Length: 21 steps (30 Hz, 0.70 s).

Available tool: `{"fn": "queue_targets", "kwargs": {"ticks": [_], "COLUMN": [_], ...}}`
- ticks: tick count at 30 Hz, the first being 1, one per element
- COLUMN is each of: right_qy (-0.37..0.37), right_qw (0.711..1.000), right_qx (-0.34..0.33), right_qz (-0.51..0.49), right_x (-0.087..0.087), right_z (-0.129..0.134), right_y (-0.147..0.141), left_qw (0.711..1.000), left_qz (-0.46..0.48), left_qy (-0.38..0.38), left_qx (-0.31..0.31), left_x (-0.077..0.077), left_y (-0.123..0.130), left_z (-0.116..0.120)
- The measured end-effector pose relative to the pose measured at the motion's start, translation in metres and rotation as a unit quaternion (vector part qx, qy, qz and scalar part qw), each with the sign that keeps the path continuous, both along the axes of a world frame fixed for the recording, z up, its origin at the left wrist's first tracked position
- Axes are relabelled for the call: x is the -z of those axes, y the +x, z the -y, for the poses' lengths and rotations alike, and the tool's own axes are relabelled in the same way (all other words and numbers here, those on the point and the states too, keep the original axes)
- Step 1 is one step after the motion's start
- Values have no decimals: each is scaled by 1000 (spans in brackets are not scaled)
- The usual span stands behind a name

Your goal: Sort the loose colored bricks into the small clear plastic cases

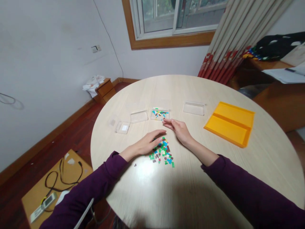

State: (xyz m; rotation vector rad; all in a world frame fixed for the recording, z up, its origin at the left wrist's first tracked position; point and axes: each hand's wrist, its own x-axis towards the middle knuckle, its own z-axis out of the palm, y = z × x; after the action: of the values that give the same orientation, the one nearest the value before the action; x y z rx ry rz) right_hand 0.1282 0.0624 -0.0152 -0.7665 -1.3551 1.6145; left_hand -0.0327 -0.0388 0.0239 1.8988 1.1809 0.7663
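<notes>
A loose pile of small green, blue, brown and yellow bricks (164, 152) lies on the round table. Over the pile's upper left part is my left hand (149, 143), thumb apart from the stretched fingers, with nothing visible held. My right hand (179, 129) reaches to the front right corner of a clear box (151, 115) behind the pile. Its fingers are stretched out with a narrow gap at the tips, and no held piece can be made out. Small coloured bricks (160, 113) lie inside that box.
Clear trays stand left (139, 116) and right (193, 109) of the filled box. A small clear case (123, 127) with a white square is farther left. A yellow two-part tray (232, 131) lies at right. One dark brick (135, 165) sits apart on the pale table (202, 197).
</notes>
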Motion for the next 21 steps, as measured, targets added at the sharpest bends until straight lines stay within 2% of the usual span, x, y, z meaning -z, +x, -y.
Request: {"fn": "queue_targets", "kwargs": {"ticks": [3, 5, 8, 10, 12, 14, 16, 18, 21], "right_qy": [1, 6, 22, 47, 82, 116, 136, 145, 148], "right_qw": [1000, 1000, 999, 996, 991, 985, 981, 979, 980], "right_qx": [-7, -7, -3, -7, -10, -9, -4, 4, 13], "right_qz": [11, 21, 41, 69, 102, 128, 140, 141, 133], "right_x": [-3, -3, -4, -5, -7, -9, -10, -10, -9], "right_z": [7, 11, 20, 27, 33, 38, 39, 39, 37], "right_y": [6, 10, 17, 21, 24, 26, 26, 25, 25], "left_qw": [999, 1000, 990, 968, 945, 933, 913, 897, 891], "left_qz": [15, 22, 16, -20, -90, -195, -299, -359, -389], "left_qy": [-13, -3, 33, 51, 55, 60, 68, 67, 67], "left_qx": [27, 1, -136, -245, -309, -296, -269, -247, -224], "left_x": [-11, -18, -15, -3, 14, 29, 37, 37, 32], "left_y": [5, -1, -20, -31, -35, -28, -15, 0, 18], "left_z": [8, 19, 46, 70, 90, 102, 103, 95, 78]}}
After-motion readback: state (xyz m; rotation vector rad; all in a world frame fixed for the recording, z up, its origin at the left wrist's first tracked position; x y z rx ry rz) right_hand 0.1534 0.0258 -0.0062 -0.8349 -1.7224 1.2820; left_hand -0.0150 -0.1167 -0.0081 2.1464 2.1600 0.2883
